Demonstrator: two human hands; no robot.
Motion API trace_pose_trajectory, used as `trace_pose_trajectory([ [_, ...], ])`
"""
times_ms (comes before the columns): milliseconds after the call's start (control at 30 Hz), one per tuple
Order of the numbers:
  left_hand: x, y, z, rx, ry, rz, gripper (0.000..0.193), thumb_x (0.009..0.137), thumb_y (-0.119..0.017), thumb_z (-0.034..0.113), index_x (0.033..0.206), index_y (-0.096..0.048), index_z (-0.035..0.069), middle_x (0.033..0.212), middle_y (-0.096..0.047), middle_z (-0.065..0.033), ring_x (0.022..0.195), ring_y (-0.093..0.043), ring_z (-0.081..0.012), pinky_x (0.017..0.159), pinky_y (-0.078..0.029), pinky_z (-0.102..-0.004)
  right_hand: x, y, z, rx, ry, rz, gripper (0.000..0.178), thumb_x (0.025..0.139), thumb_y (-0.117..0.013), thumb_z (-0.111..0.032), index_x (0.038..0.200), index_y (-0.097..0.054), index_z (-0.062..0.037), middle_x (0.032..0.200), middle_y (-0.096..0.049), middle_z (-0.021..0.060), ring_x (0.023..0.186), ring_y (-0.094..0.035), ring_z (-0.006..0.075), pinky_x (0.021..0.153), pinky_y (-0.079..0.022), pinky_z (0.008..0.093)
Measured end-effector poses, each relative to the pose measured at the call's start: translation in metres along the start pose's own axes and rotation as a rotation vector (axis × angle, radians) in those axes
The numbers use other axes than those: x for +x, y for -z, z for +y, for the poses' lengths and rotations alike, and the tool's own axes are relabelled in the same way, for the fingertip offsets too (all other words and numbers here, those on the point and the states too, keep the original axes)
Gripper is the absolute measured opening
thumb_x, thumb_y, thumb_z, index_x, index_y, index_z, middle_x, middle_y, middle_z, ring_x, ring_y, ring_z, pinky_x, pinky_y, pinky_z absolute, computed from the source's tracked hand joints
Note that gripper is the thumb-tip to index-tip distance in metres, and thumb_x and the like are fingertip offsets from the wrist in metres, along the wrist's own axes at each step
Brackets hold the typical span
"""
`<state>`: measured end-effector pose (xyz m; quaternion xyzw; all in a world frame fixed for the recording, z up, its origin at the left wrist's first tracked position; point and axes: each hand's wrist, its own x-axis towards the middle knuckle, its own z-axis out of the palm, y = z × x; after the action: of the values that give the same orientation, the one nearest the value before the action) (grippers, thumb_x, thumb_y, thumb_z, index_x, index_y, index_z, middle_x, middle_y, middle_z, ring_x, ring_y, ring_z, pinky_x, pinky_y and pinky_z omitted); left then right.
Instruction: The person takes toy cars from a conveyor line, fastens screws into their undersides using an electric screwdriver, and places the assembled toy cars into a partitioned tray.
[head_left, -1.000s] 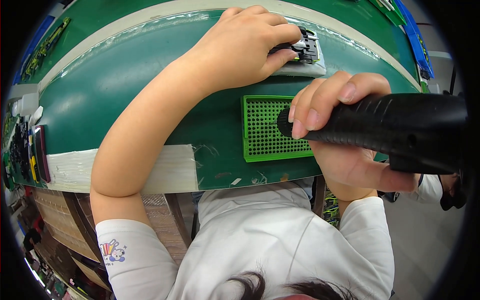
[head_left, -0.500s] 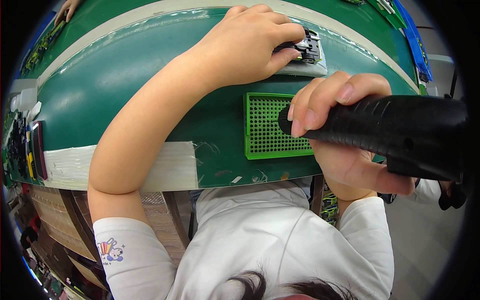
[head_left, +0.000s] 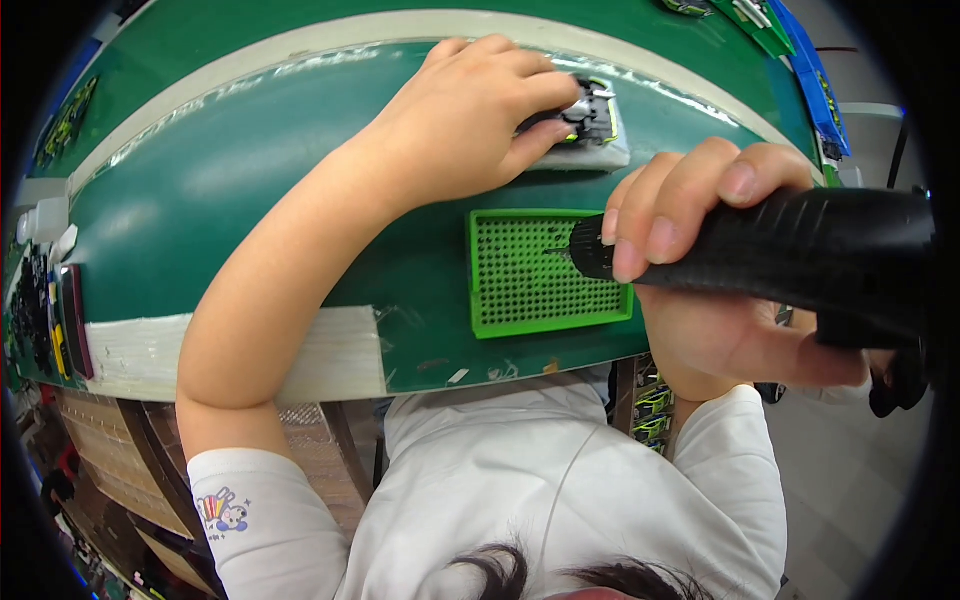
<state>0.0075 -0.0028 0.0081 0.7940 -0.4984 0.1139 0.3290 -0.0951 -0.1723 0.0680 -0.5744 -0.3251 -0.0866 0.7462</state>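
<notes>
With its fingers wrapped round the far end, my left hand (head_left: 490,115) holds a toy car (head_left: 592,112), wheels and black-and-silver underside showing, on a whitish pad (head_left: 618,150). Part of the car is hidden under my fingers. Closer to me, my right hand (head_left: 700,250) grips a black electric screwdriver (head_left: 800,240) held roughly level and pointing left. Its thin bit extends over a bright green tray (head_left: 476,280) with a grid of small round holes. I cannot tell whether the bit touches the tray or carries a screw.
The green work table (head_left: 270,170) has a pale raised strip (head_left: 300,60) along its far side. A whitish taped sheet (head_left: 345,350) covers part of the near edge. Pens and a dark red case (head_left: 75,320) lie at the left. A blue bin (head_left: 815,70) stands at far right.
The screwdriver has shifted right relative to the green tray, and its bit now shows. My left hand keeps hold of the toy car. The whole view has tilted slightly.
</notes>
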Motion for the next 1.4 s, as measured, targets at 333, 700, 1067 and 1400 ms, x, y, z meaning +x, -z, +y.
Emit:
trace_pose_trajectory([
  [333,0.0,0.006,0.006,-0.006,0.03,-0.062,0.021,0.084,-0.067,0.017,0.102,-0.061,0.008,0.119,-0.061,-0.0103,0.109,-0.054,-0.0319,0.097,-0.039,-0.0431,0.053,0.091,-0.004,-0.207,0.172,-0.163,0.109,0.064,-0.037,-0.096,0.121,-0.053,-0.0048,0.091,-0.057,0.0086,0.073,-0.057,0.0201,0.069,-0.044,0.0351],
  [700,0.004,0.011,0.008,0.011,0.029,-0.063,0.023,0.079,-0.07,0.014,0.1,-0.062,0.006,0.12,-0.061,-0.0107,0.108,-0.055,-0.0334,0.095,-0.041,-0.0439,0.051,0.091,0.005,-0.177,0.071,-0.103,0.111,0.063,-0.036,-0.097,0.123,-0.052,-0.0052,0.09,-0.057,0.0106,0.071,-0.057,0.0203,0.066,-0.045,0.0337],
  [1067,0.004,0.01,0.008,0.017,0.025,-0.06,0.024,0.077,-0.071,0.012,0.098,-0.062,0.006,0.118,-0.061,-0.0109,0.107,-0.055,-0.0336,0.094,-0.042,-0.0434,0.059,0.093,0.019,-0.148,0.057,-0.145,0.108,0.064,-0.033,-0.097,0.114,-0.05,-0.0033,0.085,-0.056,0.0098,0.064,-0.056,0.0182,0.059,-0.045,0.0318],
  [1400,0.003,0.012,0.008,-0.001,0.038,-0.074,0.025,0.076,-0.073,0.012,0.098,-0.062,0.006,0.118,-0.061,-0.0111,0.107,-0.055,-0.0334,0.093,-0.042,-0.0436,0.065,0.08,0.029,0.02,0.013,-0.209,0.105,0.063,-0.04,-0.096,0.11,-0.048,-0.0032,0.081,-0.057,0.0088,0.06,-0.055,0.0175,0.052,-0.044,0.0297],
])
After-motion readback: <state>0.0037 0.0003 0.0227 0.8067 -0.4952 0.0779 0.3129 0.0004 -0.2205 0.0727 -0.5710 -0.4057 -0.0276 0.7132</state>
